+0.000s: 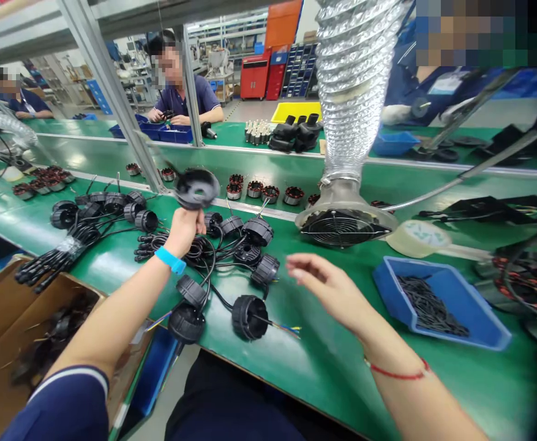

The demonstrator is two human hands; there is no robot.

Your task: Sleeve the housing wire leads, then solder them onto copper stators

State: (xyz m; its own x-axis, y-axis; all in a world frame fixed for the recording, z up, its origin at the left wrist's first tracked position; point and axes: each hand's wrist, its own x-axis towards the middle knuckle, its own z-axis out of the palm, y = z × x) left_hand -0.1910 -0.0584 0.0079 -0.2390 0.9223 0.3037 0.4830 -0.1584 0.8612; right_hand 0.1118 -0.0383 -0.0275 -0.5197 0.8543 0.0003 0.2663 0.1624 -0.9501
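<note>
Open desk (359,264) separates the half-open, unladen right hand (327,288) from the blue bin (473,301); the left hand (185,229) clasps a blurred black disc (188,188), fingers partly hidden.

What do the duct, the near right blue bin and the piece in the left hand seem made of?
Duct: probably aluminium foil, from its bright, crinkled, ribbed shine.
Bin: likely moulded plastic, with smooth, evenly blue walls.
Piece in left hand: dark with a grey sheen, perhaps plastic, but blur leaves coated metal possible.
</note>
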